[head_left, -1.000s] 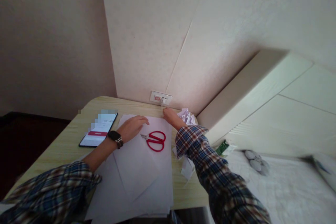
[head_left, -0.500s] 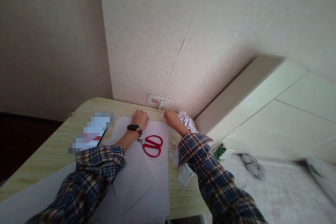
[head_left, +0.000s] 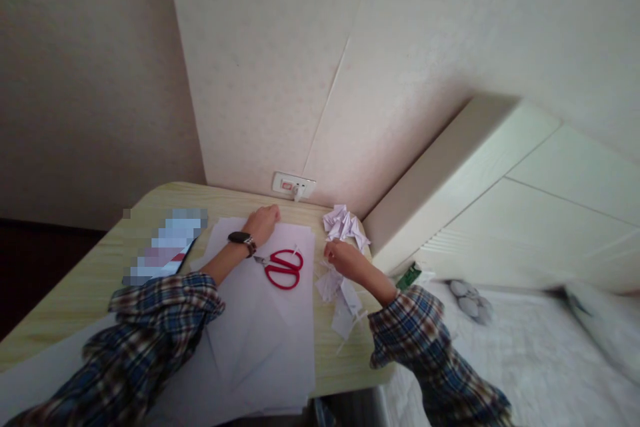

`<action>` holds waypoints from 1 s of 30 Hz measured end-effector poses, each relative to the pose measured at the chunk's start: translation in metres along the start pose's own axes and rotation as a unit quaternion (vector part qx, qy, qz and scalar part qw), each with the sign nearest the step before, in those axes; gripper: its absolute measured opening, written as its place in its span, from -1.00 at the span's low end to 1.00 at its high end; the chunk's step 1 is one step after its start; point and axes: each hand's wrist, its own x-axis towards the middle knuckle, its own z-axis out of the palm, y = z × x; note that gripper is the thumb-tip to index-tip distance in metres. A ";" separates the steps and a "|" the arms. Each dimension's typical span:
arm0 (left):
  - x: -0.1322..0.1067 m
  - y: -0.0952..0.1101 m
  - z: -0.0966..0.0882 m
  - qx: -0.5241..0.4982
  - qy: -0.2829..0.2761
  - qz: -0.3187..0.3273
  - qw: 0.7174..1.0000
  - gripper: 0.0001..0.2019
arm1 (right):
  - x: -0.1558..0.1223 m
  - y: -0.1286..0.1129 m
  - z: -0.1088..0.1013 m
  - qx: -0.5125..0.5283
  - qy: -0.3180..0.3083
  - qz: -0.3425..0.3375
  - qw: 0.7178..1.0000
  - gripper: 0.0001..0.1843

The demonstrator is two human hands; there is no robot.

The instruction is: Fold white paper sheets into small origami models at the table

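Red-handled scissors (head_left: 283,269) lie on a stack of white paper sheets (head_left: 270,360), a thin white strip crossing the handles. My left hand (head_left: 263,223), with a dark watch at the wrist, rests at the far edge of the stack. Its fingers are curled closed; anything inside them is hidden. To the right, my right hand (head_left: 345,259) hovers by the loose paper scraps (head_left: 345,310), fingers pinched together, and what they may hold is too small to make out. Just beyond it sits a bunch of folded white paper pieces (head_left: 344,223).
A phone (head_left: 165,247), partly pixelated, lies on the left of the wooden table (head_left: 200,197). A wall socket (head_left: 294,185) with a plug is behind the table. A headboard (head_left: 450,173) and bed (head_left: 530,367) stand right, with a green packet (head_left: 409,276) near the table.
My right hand has moved right and nearer, away from my left hand to the scraps. A thin white strip now shows on the scissors. The view has shifted slightly.
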 end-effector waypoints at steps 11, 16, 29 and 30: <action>-0.047 0.022 -0.015 -0.117 -0.167 0.129 0.970 -0.92 | -0.004 -0.025 0.008 -0.031 0.039 -0.048 0.998 -0.80; -0.071 0.026 -0.014 -0.081 -0.137 0.152 0.976 -0.82 | 0.009 -0.031 -0.006 -0.032 0.049 -0.142 0.988 -0.47; -0.111 0.030 0.004 0.018 -0.130 0.236 0.963 -0.77 | 0.016 -0.013 -0.004 -0.067 0.005 -0.203 0.977 -0.38; -0.110 0.031 0.006 0.025 -0.126 0.238 0.963 -0.79 | 0.020 -0.019 -0.006 -0.069 0.008 -0.210 0.975 -0.35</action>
